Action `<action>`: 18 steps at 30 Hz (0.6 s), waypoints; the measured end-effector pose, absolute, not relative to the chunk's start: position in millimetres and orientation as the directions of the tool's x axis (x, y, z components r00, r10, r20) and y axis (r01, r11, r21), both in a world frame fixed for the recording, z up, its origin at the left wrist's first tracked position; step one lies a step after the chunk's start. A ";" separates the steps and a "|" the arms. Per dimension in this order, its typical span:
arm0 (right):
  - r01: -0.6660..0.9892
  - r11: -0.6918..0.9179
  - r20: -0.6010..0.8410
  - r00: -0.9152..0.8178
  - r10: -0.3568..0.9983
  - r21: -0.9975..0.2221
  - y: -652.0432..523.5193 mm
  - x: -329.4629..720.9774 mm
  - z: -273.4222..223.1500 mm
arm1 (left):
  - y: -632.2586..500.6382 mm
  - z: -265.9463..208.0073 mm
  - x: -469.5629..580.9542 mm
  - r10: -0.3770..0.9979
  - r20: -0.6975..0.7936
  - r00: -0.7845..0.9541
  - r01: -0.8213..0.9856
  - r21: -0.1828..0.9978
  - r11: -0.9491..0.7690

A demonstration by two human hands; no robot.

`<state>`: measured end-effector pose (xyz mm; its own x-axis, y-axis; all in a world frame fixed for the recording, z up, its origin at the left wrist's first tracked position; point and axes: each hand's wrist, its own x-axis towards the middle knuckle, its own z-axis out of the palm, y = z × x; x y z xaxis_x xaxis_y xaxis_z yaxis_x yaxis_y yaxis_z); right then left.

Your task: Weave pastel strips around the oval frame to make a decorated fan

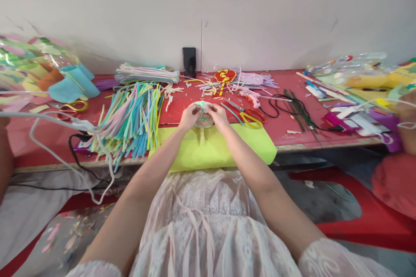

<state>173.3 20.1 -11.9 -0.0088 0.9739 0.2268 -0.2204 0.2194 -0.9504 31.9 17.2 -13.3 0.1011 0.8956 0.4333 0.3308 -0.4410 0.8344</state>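
My left hand (191, 115) and my right hand (217, 115) meet at the table's front, fingertips pinched close together. Between them is a small pale-green fuzzy stem (203, 104), apparently a pipe cleaner piece, held by both hands. Just beneath lies a round pale disc (204, 124), partly covered by the fingers, with a tan strip (202, 136) running down from it. A yellow-green sheet (221, 149) drapes over the table edge under my wrists. To the right of my right hand rest yellow-handled scissors (251, 119) and a pink-and-white glue gun (252, 98).
Pipe cleaners (130, 117) form a big pile at left. A phone (189, 62) leans on the white partition behind a red-and-yellow fuzzy shape (224, 78). Dark green rods (297, 110) and a black cord (276, 100) lie right. A white cable (65, 160) loops at left. People sit on both sides.
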 end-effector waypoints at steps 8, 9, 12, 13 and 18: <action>-0.130 0.263 0.270 -0.039 0.962 -0.956 19.4 173.2 -11.2 | 17.7 -12.5 31.2 0.905 0.418 0.074 0.269 0.866 -0.422; -0.071 0.301 0.305 -0.047 0.951 -0.951 18.6 173.5 -11.0 | 17.7 -12.4 30.9 0.902 0.423 0.080 0.281 0.859 -0.428; 0.106 0.417 0.414 -0.051 0.909 -0.903 15.8 174.3 -10.5 | 18.5 -13.4 29.8 0.892 0.442 0.095 0.328 0.832 -0.447; 0.154 0.448 0.447 -0.045 0.894 -0.881 15.0 174.5 -10.4 | 19.0 -14.0 29.4 0.889 0.449 0.093 0.342 0.824 -0.452; 0.253 0.503 0.499 -0.083 0.862 -0.826 14.1 175.1 -9.2 | 19.4 -15.1 28.4 0.880 0.460 0.121 0.348 0.811 -0.471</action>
